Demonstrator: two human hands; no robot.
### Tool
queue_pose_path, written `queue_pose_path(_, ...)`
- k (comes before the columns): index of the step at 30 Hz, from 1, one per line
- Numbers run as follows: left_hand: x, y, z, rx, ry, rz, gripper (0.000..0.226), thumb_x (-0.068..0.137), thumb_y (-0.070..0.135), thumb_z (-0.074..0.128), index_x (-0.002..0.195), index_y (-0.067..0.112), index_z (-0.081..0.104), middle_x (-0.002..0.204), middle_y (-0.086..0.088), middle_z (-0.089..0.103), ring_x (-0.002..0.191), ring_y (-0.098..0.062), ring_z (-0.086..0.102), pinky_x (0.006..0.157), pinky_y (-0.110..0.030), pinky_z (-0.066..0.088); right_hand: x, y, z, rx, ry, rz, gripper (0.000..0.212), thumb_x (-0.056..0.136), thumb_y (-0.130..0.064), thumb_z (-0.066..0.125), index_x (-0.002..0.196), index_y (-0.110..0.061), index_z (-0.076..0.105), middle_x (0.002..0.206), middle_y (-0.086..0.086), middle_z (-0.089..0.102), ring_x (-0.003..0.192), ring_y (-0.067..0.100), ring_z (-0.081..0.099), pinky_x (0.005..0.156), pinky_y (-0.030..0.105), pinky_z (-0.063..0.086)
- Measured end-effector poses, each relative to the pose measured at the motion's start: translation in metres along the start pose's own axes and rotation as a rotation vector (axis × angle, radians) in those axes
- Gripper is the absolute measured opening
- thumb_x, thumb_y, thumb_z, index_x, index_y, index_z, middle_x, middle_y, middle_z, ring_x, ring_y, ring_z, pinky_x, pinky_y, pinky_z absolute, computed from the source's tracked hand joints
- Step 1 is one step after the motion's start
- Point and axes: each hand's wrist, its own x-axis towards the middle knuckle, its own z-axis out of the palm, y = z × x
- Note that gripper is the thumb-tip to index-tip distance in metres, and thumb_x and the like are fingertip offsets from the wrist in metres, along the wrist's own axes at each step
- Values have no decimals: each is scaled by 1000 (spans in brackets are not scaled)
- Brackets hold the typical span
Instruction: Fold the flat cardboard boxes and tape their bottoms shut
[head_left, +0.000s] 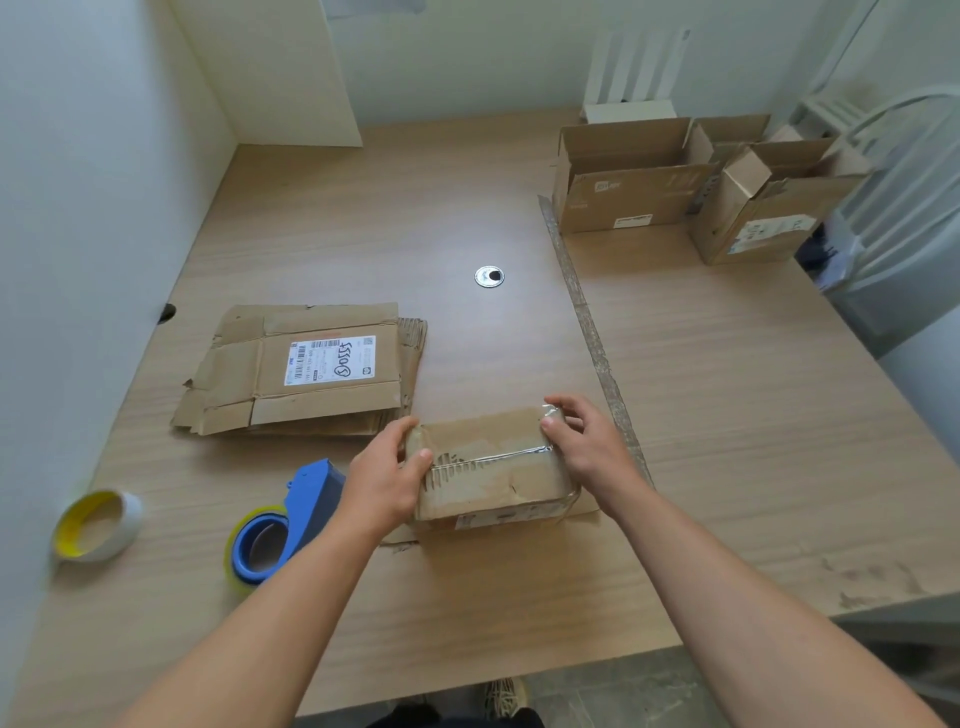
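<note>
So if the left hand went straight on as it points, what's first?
The box: the left hand already grips its left end, so it would push into that. Past it, probably just table, though depth is unclear.

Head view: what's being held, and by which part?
The small brown taped cardboard box: left hand grips its left end, right hand grips its far right corner.

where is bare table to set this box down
Bare table lies between the flat cardboard stack and the tape strip, around the grommet, and right of the strip, nearer than the folded boxes. Crowded near-left: tape dispenser, tape roll.
</note>
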Motion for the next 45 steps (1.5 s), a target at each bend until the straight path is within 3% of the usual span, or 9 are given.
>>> queue_pose_path(7, 7, 3, 3, -87, 96, -28, 29, 98, 29, 58, 126, 23, 61, 115, 3, 63, 110, -16, 56, 90, -31, 43, 9, -10, 2, 107, 6, 65, 10, 93, -22, 67, 84, -25, 63, 95, 0, 61, 82, 18, 61, 70, 29, 47)
queue_pose_path(15, 13, 8, 11, -120, 211, -121, 20, 102, 36, 46, 92, 27, 62, 91, 6, 63, 92, -18, 56, 79, -39, 48, 16, -15, 11, 75, 59, 106, 23, 98, -31, 58, 80, -18, 51, 75, -2, 52, 71, 16, 47, 63, 31, 36)
queue_pose_path(21, 6, 7, 11, -122, 138, -108, 35, 100, 44, 47, 128, 26, 58, 116, 6, 62, 113, -19, 56, 86, -35, 45, 6, -19, 5, -202, 98, 24, 30, 100, -44, 51, 109, -17, 60, 119, 7, 54, 110, 23, 53, 84, 25, 33)
queue_pose_path(26, -15, -8, 30, -175, 65, -70, 84, 81, 63, 68, 150, 28, 35, 141, 7, 51, 128, -18, 51, 108, -41, 42, -35, -7, 1, -188, 53, 52, 80, 90, -53, 63, 155, -20, 29, 155, 3, 35, 143, 19, 33, 115, 32, 27)
queue_pose_path(29, -20, -10, 44, -160, 99, -83, 78, 72, 64, 74, 137, 33, 45, 120, 8, 63, 111, -16, 59, 94, -34, 47, -49, 8, 14, -71, 47, 92, 93, 85, -50, 72, 157, -25, 20, 154, 2, 38, 142, 17, 35, 117, 33, 29)
queue_pose_path(34, -15, 2, 47, -138, 160, -84, 53, 80, 53, 73, 124, 29, 54, 102, 10, 63, 95, -15, 56, 81, -29, 41, -43, 8, 16, -95, 110, 8, 68, 88, -41, 72, 146, -25, 42, 130, -8, 59, 122, 12, 53, 103, 27, 40)
queue_pose_path(40, -5, -11, 31, -197, 60, -83, 27, 95, 48, 58, 109, 30, 73, 92, 10, 74, 94, -17, 68, 86, -41, 55, -31, 19, 4, 71, 59, 76, 61, 87, -48, 64, 142, -24, 54, 136, -13, 61, 125, 3, 55, 110, 38, 44)
queue_pose_path(43, -5, -14, 24, -247, 13, -101, 31, 96, 48, 56, 115, 30, 73, 95, 11, 75, 94, -15, 69, 87, -45, 56, -29, 22, 2, 122, 38, 107, 54, 90, -45, 64, 139, -24, 57, 132, -14, 63, 123, 1, 57, 110, 38, 45)
queue_pose_path(45, -5, -18, 20, -291, -43, -114, 37, 96, 50, 54, 125, 32, 68, 103, 11, 74, 101, -15, 68, 92, -47, 55, -28, 19, 2, 106, 39, 113, 69, 80, -61, 61, 140, -28, 56, 135, -12, 62, 124, 3, 56, 109, 38, 45)
